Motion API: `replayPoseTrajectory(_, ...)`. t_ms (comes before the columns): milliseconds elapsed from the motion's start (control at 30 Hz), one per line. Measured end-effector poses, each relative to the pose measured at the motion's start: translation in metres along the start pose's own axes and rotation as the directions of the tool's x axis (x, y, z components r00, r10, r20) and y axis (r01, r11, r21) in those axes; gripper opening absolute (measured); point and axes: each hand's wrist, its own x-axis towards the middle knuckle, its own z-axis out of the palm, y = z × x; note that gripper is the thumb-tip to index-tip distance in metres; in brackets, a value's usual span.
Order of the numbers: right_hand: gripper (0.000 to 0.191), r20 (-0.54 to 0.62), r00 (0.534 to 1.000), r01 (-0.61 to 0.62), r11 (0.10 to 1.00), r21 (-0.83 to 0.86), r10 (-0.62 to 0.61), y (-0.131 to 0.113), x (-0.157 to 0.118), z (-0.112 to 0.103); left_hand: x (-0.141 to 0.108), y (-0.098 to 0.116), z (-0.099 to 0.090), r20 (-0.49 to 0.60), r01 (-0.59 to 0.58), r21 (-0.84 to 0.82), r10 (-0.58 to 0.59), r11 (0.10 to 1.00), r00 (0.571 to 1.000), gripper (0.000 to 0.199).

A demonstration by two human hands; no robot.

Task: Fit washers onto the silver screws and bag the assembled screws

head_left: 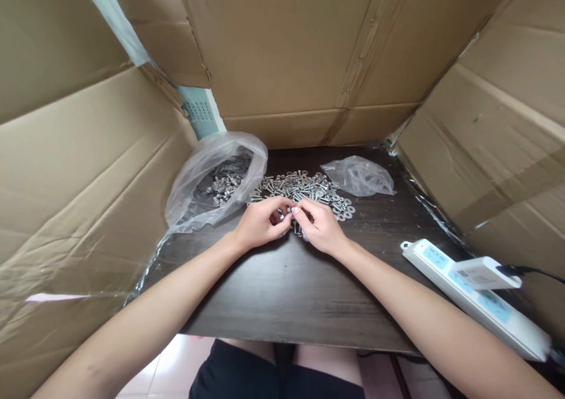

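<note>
My left hand (266,222) and my right hand (321,227) meet at the fingertips over the near edge of a pile of fasteners (304,186). Both are closed in a pinch, thumbs against forefingers, around a small metal fastener (290,209). Fingers cover most of it, so whether it is a bolt, a nut or both together is unclear. The pile mixes silver bolts, nuts and flat washers (348,212), the washers mostly along its right side. A few bolts (297,229) lie just below the fingertips, partly hidden by the right hand.
An opened clear plastic bag (185,205) holding metal fasteners (226,188) stands left of the pile. A smaller clear bag (358,175) lies at the back right. A white power strip (477,299) with a plugged-in adapter (483,273) lies at the right. Cardboard walls (291,52) surround the dark tabletop (273,293).
</note>
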Motion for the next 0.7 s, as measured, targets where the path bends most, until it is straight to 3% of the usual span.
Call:
replayPoseTrajectory(400, 0.009, -0.008, 1.0, -0.011, 1.0, 0.01, 0.012, -0.0019, -0.0005, -0.002, 0.0, -0.0004, 0.0002, -0.001, -0.009, 0.001, 0.009, 1.0, 1.0, 0.022)
replayPoseTrajectory(700, 0.012, -0.02, 1.0, 0.012, 1.0, 0.013, -0.011, -0.0001, -0.0002, -0.0003, -0.0009, -0.0016, 0.0003, 0.002, -0.005, -0.001, 0.005, 1.0, 1.0, 0.022)
